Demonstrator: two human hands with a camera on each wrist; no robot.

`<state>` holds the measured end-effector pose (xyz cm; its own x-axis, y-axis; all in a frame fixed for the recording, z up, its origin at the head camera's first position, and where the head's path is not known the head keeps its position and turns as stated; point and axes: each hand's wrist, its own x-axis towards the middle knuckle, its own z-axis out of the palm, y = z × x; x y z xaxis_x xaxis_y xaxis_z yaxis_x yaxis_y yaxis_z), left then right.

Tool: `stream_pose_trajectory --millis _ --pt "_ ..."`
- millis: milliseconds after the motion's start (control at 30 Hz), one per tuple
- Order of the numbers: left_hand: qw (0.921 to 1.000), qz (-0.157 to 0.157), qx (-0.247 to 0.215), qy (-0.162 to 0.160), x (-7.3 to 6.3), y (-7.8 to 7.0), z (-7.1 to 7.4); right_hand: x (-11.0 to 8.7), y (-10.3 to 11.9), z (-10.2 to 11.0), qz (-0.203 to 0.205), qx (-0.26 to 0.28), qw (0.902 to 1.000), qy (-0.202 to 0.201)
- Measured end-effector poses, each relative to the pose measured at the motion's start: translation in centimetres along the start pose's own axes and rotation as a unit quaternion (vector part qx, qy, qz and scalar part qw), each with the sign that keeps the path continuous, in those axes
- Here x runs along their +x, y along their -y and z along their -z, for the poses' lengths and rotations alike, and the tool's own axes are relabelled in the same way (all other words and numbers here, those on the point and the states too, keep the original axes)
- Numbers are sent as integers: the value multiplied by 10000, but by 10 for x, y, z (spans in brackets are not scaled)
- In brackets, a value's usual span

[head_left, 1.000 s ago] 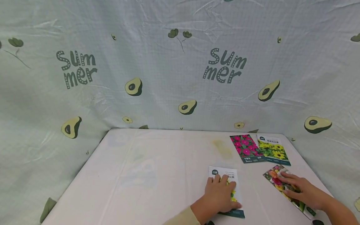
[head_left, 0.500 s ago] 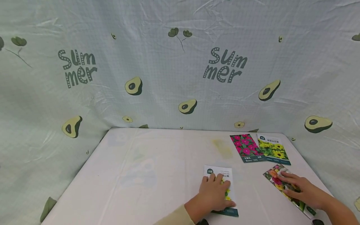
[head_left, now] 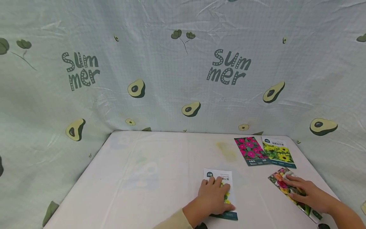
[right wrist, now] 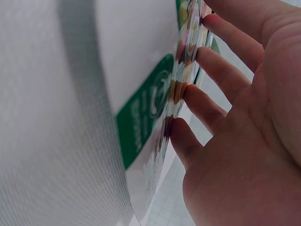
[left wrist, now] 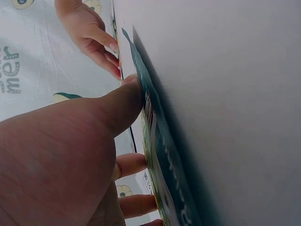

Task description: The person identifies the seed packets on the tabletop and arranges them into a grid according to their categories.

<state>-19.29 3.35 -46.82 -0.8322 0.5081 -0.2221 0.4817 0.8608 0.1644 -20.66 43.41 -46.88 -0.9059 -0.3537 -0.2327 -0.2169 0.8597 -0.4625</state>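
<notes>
My left hand [head_left: 212, 197] presses spread fingertips and thumb down on a white seed packet [head_left: 231, 194] with yellow flowers and a dark teal lower band, flat on the table. In the left wrist view that teal band [left wrist: 157, 113] bends up slightly, and the thumb touches the packet close by it. Over at the right, my right hand [head_left: 313, 194] rests its fingertips on a slanted seed packet [head_left: 277, 182] of orange, pink and red flowers. The right wrist view shows these fingers [right wrist: 200, 103] extended against the packet's printed face, its green-and-white end [right wrist: 141, 117] nearer the camera.
Behind the right hand lie two more packets, one with magenta flowers [head_left: 249, 152] and one with yellow flowers [head_left: 278, 153], their corners overlapping. The white table [head_left: 160, 190] ends at a hanging curtain [head_left: 160, 63] printed with avocados.
My left hand has slid to the left, carrying the white packet along under its fingers. The right hand and its packet stay in place.
</notes>
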Motion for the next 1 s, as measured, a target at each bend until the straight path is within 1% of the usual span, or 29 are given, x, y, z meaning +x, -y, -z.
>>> stream_pose_trajectory --millis 100,333,633,833,1000 --pt "10000 5 36 -58 -2 3 0 0 -1 0 -3 26 10000 8" --pt "10000 -21 70 -66 -9 11 4 0 -1 0 -71 63 9999 39" --pt "9997 -123 84 -174 -12 23 0 0 -1 -1 -184 115 9998 28" --pt "9998 -84 24 -204 -17 28 1 0 0 0 -204 120 9997 37" --pt "9996 -34 -15 -291 -20 34 0 1 2 1 -227 136 9996 50"
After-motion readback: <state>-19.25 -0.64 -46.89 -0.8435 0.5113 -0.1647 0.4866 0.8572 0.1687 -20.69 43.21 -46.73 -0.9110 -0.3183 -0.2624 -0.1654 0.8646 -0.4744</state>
